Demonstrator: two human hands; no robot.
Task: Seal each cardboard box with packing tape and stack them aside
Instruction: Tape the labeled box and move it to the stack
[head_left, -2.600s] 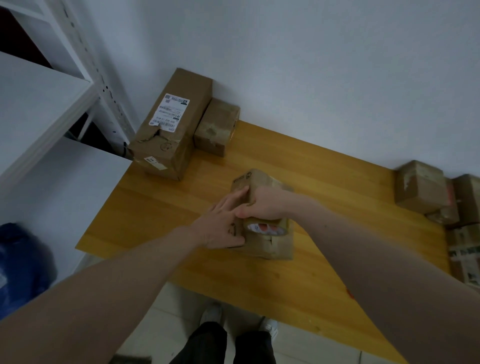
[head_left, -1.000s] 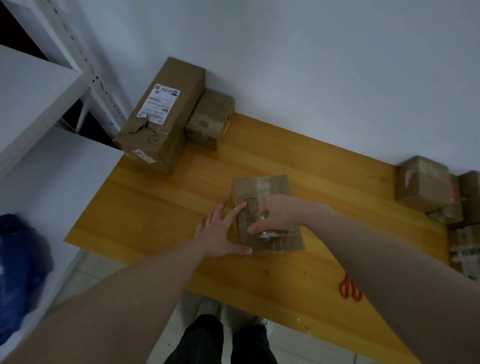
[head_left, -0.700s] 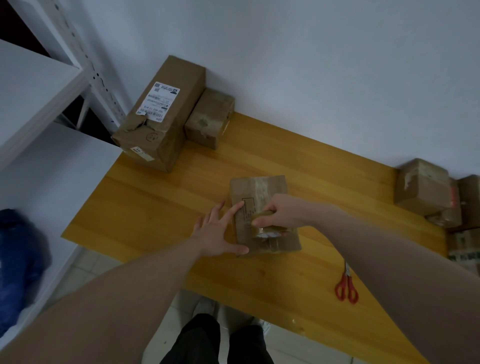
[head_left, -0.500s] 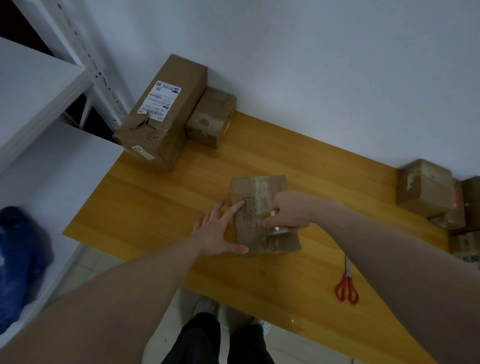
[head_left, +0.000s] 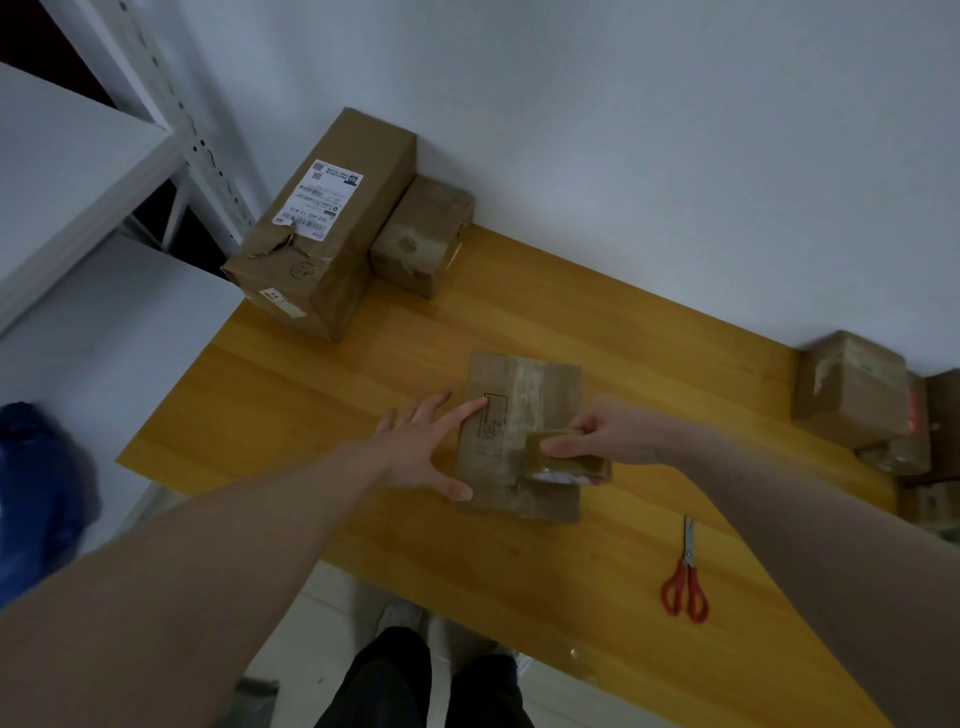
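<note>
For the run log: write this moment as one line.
left hand: flat, steadying box | right hand: holds tape roll at near edge | scissors: on table

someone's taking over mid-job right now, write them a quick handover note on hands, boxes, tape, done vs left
Left hand: open, fingers spread, pressing the left side of the centre box to steady it.
Right hand: grips the packing tape roll at the box's near right corner.
Elsewhere on the table: a long labelled box and a small box sit at the far left by the wall; more boxes sit at the right edge; red-handled scissors lie near right.
Done: unclear how much tape is on the centre box.
Left: finish that strip, cut it, set the box aside; check the others.
</note>
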